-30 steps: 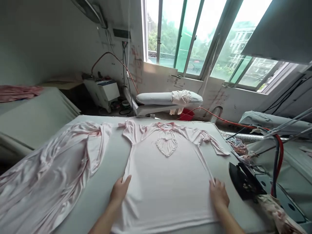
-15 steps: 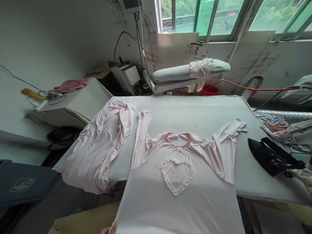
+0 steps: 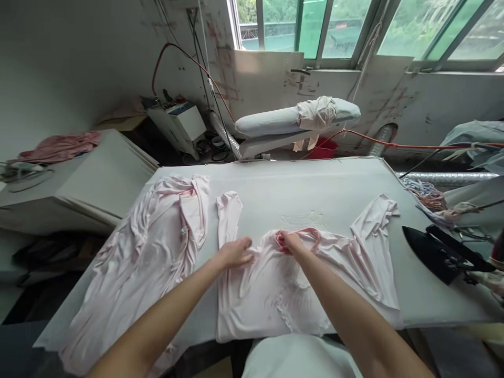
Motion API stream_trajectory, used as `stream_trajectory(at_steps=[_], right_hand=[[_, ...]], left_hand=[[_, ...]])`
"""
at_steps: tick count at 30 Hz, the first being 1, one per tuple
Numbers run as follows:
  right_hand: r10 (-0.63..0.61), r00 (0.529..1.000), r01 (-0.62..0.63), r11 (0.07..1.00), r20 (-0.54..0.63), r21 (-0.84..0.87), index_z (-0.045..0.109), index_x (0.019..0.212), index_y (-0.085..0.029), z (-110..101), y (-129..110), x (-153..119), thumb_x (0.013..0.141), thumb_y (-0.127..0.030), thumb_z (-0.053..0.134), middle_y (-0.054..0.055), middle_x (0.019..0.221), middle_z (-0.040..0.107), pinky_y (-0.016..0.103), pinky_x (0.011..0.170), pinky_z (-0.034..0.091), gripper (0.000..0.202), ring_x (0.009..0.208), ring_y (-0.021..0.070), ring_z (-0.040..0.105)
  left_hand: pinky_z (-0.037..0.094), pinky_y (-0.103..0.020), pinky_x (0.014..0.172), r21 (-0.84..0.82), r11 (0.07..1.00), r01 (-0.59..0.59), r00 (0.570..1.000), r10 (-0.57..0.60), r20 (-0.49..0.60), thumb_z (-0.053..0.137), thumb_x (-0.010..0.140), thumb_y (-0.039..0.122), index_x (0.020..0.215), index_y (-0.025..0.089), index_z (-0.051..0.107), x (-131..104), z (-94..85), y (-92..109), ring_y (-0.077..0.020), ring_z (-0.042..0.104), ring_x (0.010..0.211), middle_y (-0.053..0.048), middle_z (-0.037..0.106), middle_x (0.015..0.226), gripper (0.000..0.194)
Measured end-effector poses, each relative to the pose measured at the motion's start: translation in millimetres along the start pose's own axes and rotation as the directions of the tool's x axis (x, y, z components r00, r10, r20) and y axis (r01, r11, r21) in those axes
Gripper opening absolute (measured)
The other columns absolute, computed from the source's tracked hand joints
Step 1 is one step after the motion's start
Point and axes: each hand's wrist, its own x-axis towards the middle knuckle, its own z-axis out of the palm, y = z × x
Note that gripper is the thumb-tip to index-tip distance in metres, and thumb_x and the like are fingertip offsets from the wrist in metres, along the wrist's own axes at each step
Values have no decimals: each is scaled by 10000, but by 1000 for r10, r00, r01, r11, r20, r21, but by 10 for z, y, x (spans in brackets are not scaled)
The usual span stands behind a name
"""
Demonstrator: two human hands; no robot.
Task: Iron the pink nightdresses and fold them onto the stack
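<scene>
A pale pink long-sleeved shirt (image 3: 271, 302) lies front up on the padded ironing table (image 3: 271, 178), its sleeves spread to both sides. Its darker pink neckband is bunched under my right hand (image 3: 290, 241), whose fingers are closed on it. At the shirt's left shoulder, my left hand (image 3: 236, 253) has cloth between its thumb and fingers. The frilled heart on the chest is creased and partly hidden by my right forearm. A black iron (image 3: 444, 257) rests on the table to the right of the shirt.
A heap of pale pink garments (image 3: 137, 262) covers the table's left side and hangs over the front edge. Behind the table stands a narrow padded sleeve board (image 3: 271, 122) with cloth wrapped round it. An orange hose (image 3: 425, 146) runs across at the right.
Both hands have come forward over the shirt; the right took the neckband, the left the shoulder. The shirt's lower part, earlier stretched toward me, is drawn up in creases. The view has shifted.
</scene>
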Motion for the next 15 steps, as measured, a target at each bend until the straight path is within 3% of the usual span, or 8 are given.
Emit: stream_trajectory(at_steps=[3,5,7,9,12,13,15], right_hand=[[67,997,-72,992,48,101,570,870,-158,297,-139,325,985,-325,405,20,663,617,185,548,459,262,572,108,606],[86,995,-92,986,51,138,544,872,-177,359,-160,463,988,-303,403,14,649,615,174,511,443,222,556,104,587],[101,992,-111,984,77,140,543,845,-175,298,-172,563,980,-308,440,30,649,631,188,504,452,216,565,121,606],[107,987,-121,986,124,111,569,806,-158,114,-182,638,949,-317,528,57,659,654,223,521,486,218,577,152,638],[40,995,-46,997,92,68,625,936,-128,-331,-210,709,969,-306,518,96,855,717,247,584,523,210,627,148,667],[-8,999,6,998,33,55,618,1045,-130,-500,-230,713,1002,-285,445,104,973,720,240,630,532,236,690,133,679],[-107,990,108,994,-96,6,566,1218,-137,-848,-288,659,1034,-200,307,111,1149,684,242,759,542,324,859,113,682]], left_hand=[[456,-306,784,39,992,123,974,-128,185,685,727,392,793,241,690,-26,-318,-380,-280,684,861,-59,722,809,165],[426,-293,728,71,984,164,968,-175,182,653,772,440,692,235,646,9,-451,-559,-267,672,808,-55,703,764,220],[414,-291,719,125,968,219,966,-233,115,651,786,436,687,233,621,100,-464,-594,-256,662,790,-45,687,747,228],[423,-293,756,149,955,255,967,-251,-47,638,802,376,707,226,597,222,-357,-451,-246,654,825,-47,679,773,182],[450,-293,805,-10,983,183,921,-175,-349,553,873,362,786,214,596,421,-73,37,-220,636,861,-61,674,847,177],[461,-288,791,-97,986,139,905,-166,-391,534,890,387,822,213,609,494,28,237,-212,633,846,-58,673,852,201],[477,-280,727,-258,962,84,915,-177,-363,537,890,448,876,218,639,672,219,652,-203,631,788,-41,674,820,252]])
